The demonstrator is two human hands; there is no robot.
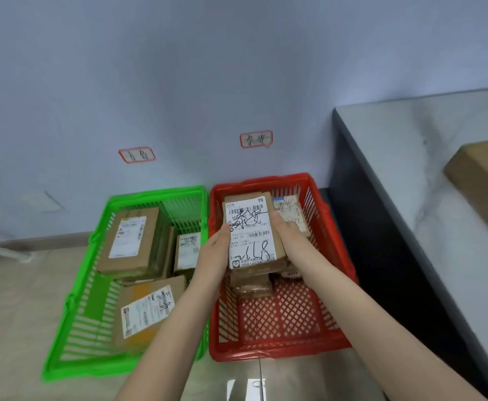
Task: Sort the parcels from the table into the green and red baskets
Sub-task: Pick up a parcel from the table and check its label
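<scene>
I hold a small brown parcel with a white shipping label and black handwriting over the red basket. My left hand grips its left edge and my right hand grips its right edge. Under it, other brown parcels lie in the back half of the red basket. The green basket stands to the left on the floor and holds several labelled brown parcels. On the table at the right lies one more brown parcel, cut off by the frame edge.
Two red-bordered handwritten labels are stuck on the wall, one above the green basket and one above the red basket. The table's dark side panel stands close to the red basket's right side. The floor is tiled.
</scene>
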